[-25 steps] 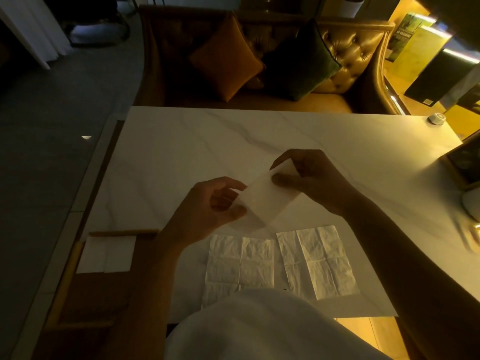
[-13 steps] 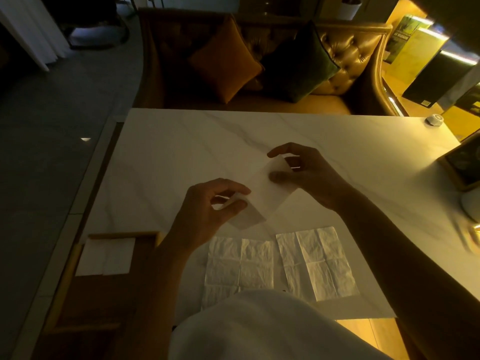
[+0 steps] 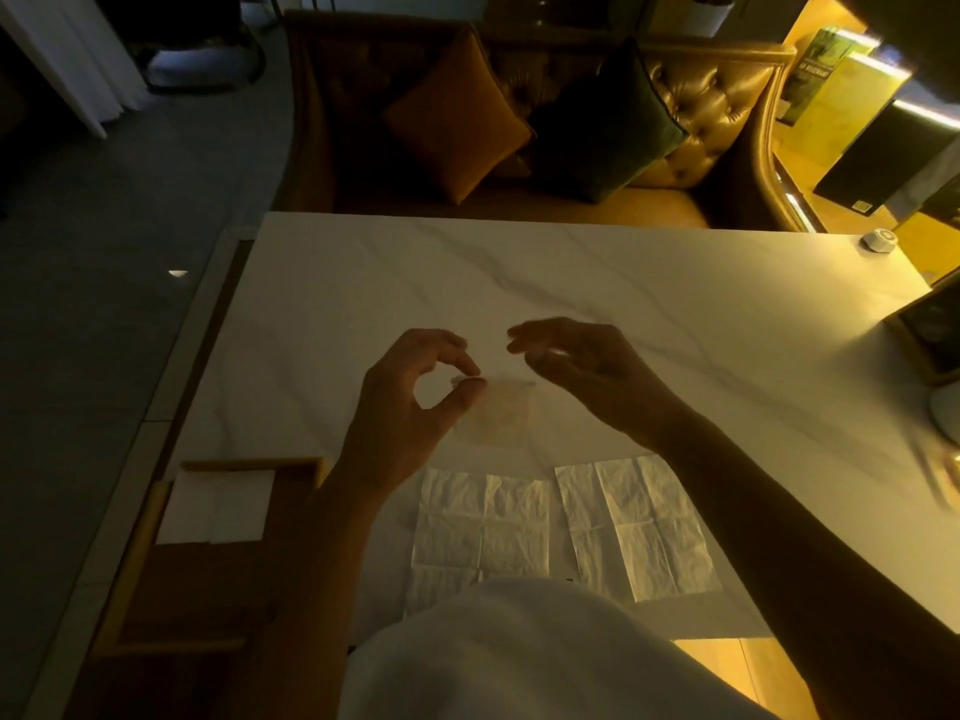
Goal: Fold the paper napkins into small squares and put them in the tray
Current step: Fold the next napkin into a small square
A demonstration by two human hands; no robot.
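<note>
Head | left hand [image 3: 410, 407] pinches napkin [image 3: 496, 415] corner | right hand [image 3: 582, 371] open | writing unreadable

The right hand [image 3: 582, 366] has let go of the folded napkin [image 3: 496, 413], which now hangs from the left hand [image 3: 415, 397] alone.

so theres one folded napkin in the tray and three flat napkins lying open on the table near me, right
Not three: the head view shows two flat napkins lying open on the table. One folded napkin does sit in the tray.
</note>
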